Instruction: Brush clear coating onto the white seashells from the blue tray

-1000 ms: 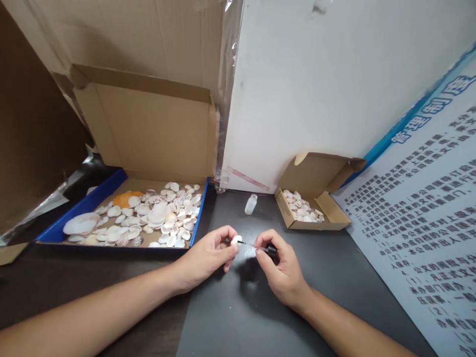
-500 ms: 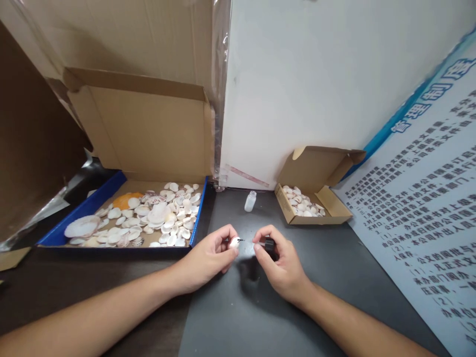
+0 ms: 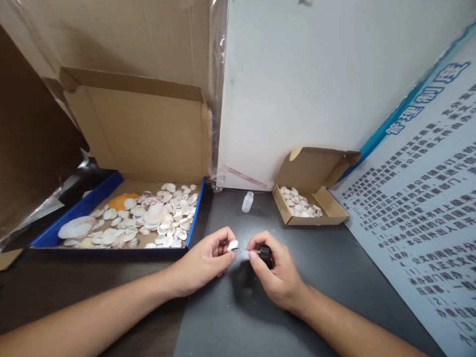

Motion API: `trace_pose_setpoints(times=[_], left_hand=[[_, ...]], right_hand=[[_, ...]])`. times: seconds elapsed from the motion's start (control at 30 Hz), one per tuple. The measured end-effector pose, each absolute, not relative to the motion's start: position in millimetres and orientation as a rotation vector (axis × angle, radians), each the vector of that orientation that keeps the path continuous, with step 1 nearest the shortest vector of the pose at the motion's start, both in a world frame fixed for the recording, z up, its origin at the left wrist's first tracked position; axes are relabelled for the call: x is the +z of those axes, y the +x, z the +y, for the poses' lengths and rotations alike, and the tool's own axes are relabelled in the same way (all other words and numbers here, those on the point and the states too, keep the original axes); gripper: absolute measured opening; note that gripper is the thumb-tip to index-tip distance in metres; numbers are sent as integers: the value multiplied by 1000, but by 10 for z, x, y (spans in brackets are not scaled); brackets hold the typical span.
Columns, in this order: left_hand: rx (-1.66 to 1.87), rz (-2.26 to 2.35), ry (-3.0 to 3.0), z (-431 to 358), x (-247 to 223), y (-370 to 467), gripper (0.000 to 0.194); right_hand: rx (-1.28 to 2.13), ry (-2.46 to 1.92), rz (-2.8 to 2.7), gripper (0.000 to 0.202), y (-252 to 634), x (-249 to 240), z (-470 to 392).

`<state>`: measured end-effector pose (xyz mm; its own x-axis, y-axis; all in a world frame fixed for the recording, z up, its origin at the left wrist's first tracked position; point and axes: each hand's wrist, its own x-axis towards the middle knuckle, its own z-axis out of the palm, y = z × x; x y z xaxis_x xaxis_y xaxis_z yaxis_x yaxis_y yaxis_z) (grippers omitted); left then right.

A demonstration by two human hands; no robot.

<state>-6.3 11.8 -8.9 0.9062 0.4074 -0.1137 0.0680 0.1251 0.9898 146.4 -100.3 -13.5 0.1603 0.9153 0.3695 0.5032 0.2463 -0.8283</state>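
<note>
My left hand (image 3: 204,264) pinches a small white seashell (image 3: 233,245) between thumb and fingertips, above the dark mat. In my right hand (image 3: 279,272) is a black-capped brush (image 3: 266,254), its thin stem pinched and its dark tip pointing left. That tip is at the lower edge of the shell; whether it touches cannot be made out. Beyond my hands stands a small bottle (image 3: 247,203) without a cap, whitish inside. My palms hide part of the cap and the far side of the shell.
At left, an open blue-edged cardboard box (image 3: 191,220) holds many shells and an orange one (image 3: 122,201). A smaller open cardboard box (image 3: 316,220) with shells stands at right. A white panel (image 3: 282,89) rises behind, and a printed poster (image 3: 420,198) lines the right side.
The shell has turned in my left fingers and shows a more elongated side. My right hand and the brush have moved slightly left and down, and the whole view has shifted a little.
</note>
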Motion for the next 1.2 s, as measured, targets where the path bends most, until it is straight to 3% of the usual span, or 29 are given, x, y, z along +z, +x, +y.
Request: trace_pose_setpoints(times=[1.2], left_hand=[[203, 375, 1467, 116, -112, -85, 34]], right_hand=[[435, -1351, -1446, 5, 1449, -131, -1022]])
